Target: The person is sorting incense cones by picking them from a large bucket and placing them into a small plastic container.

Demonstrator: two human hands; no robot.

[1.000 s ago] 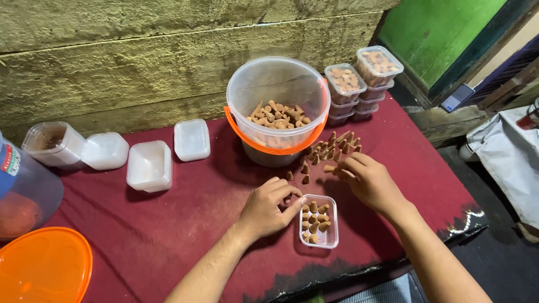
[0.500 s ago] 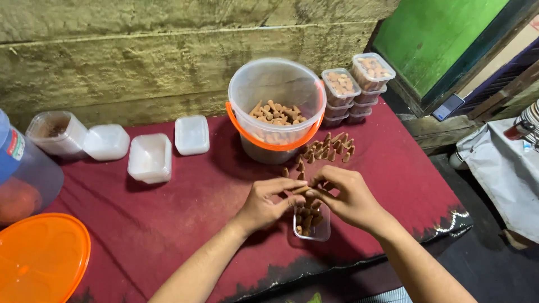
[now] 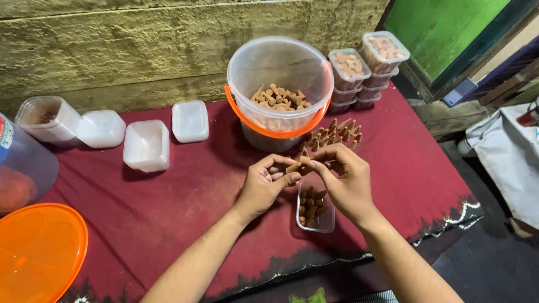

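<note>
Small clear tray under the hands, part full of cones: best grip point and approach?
Take the small clear tray across its two long side walls, coming from above at the near end. It is narrow, open-topped and flat on the red cloth, and the cones inside leave the rim free.

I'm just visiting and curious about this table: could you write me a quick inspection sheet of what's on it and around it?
Surface: dark red cloth over the table.
Job's things: small brown cones pinched between both hands; small clear tray partly filled with cones; clear bucket of cones; loose cones standing on the cloth.
Clutter: empty white containers; filled stacked tubs; orange lid.
Fingers: left hand and right hand meet above the tray.
Cables: nothing seen.
Surroundings: rough wall; green panel.
</note>
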